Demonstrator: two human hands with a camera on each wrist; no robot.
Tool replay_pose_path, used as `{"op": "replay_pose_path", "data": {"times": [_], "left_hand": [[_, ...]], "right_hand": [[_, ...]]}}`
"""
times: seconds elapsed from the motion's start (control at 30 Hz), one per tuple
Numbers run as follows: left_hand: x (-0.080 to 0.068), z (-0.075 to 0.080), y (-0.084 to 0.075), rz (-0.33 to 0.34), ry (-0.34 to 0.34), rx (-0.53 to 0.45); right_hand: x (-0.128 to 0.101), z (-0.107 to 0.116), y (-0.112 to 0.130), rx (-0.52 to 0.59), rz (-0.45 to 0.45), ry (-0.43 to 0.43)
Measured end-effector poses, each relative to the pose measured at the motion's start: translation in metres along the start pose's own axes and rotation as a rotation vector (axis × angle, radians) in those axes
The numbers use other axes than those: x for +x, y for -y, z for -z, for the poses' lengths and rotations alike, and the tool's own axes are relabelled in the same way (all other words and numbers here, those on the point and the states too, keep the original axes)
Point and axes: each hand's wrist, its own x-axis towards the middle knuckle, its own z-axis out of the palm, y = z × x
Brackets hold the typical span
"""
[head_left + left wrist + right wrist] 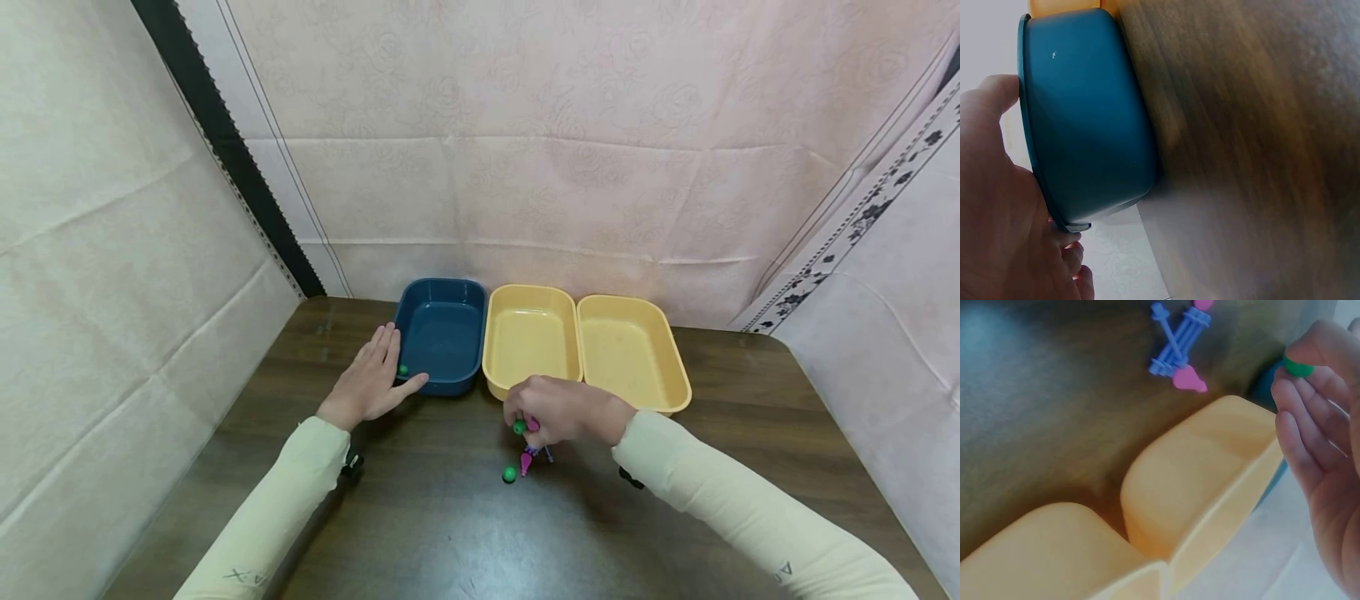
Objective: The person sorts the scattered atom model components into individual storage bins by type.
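At the left, the left hand [367,385] lies along the left rim of a blue tray [442,337], fingers extended and grasping nothing, thumb at the tray's near-left corner; the left wrist view cuts off much of the hand, and the tray hides some fingertips. In that same corner sits a small green bead [402,369], hard to make out beside the fingers. The blue tray stands by the far edge of the table [420,533], whose near edge is out of view. Next comes the middle yellow tray [532,333], its near side partly hidden by the right hand [566,408]. Nearer the table's near edge than both hands, a loose green ball [509,474] rests on the tabletop, close to the right hand and well apart from the left. The right hand pinches another ball, the held ball [1299,366], between thumb and finger, its surface mostly covered. Under that hand lies a purple piece with pink ends [1182,342], half hidden from the head view, one end cut off by the right wrist view's top. Farthest right, the second yellow tray [630,346] touches its neighbour along the far edge, its near-left part hidden behind the right wrist
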Motion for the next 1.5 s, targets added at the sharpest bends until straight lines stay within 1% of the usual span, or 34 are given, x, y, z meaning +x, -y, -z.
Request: {"op": "replay_pose_path", "data": {"times": [0.27, 0.6, 0.73, 0.87, 1.13, 1.5], "left_hand": [[0.000, 0.001, -0.001, -0.003, -0.003, 0.008], [-0.001, 0.001, -0.002, 0.001, 0.000, 0.008], [0.000, 0.001, -0.001, 0.005, 0.003, 0.011], [-0.001, 0.001, -0.002, 0.000, -0.003, 0.006], [-0.001, 0.002, -0.002, 0.002, 0.001, 0.004], [-0.001, 0.002, -0.002, -0.005, -0.009, 0.011]], "right_hand": [[0.009, 0.019, 0.001, -0.028, 0.027, -0.062], [0.027, 0.040, 0.004, -0.066, 0.035, -0.095], [0.035, 0.045, 0.004, -0.077, 0.059, -0.121], [0.043, 0.048, 0.003, -0.077, 0.062, -0.136], [0.062, 0.051, -0.001, -0.082, 0.013, -0.156], [0.092, 0.043, -0.008, -0.096, -0.008, -0.229]]}}
